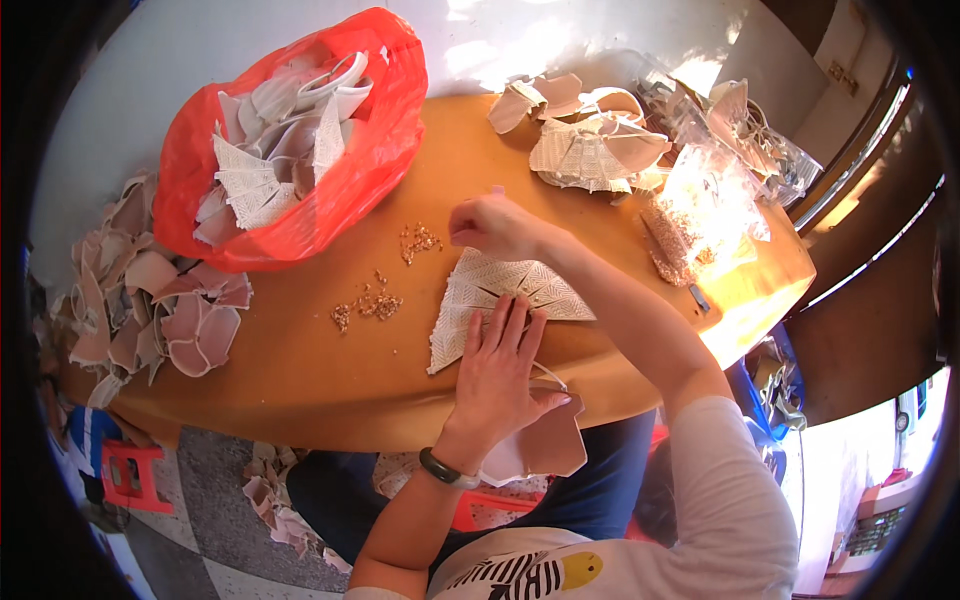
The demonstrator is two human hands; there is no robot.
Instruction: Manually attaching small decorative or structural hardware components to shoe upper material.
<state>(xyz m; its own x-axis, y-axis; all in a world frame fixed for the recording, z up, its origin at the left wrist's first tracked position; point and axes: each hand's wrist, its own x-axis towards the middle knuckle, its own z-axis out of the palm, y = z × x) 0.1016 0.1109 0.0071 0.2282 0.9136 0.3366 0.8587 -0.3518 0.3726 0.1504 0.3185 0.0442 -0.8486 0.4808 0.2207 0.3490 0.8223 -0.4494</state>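
Note:
My left hand (505,370), with a dark band on its wrist, lies flat on a cream patterned fan-shaped piece with slits (462,305), like a shoe upper. Its fingers are spread near the slits. Below the palm hangs the piece's smooth pinkish part (540,440) at the table's front edge, with a thin white strap. Above the piece's far edge my right hand (492,226) is closed; what its fingers hold, if anything, is hidden. Two small heaps of gold beads (368,304) lie on the table to the left of my hands, one nearer than the other.
A red plastic bag (395,130) full of similar pieces stands at the back left. More pieces (205,320) pile up at the left edge and others (600,150) at the back right. A clear bag of gold beads (672,235) lies on the right. A red stool (135,478) is on the floor.

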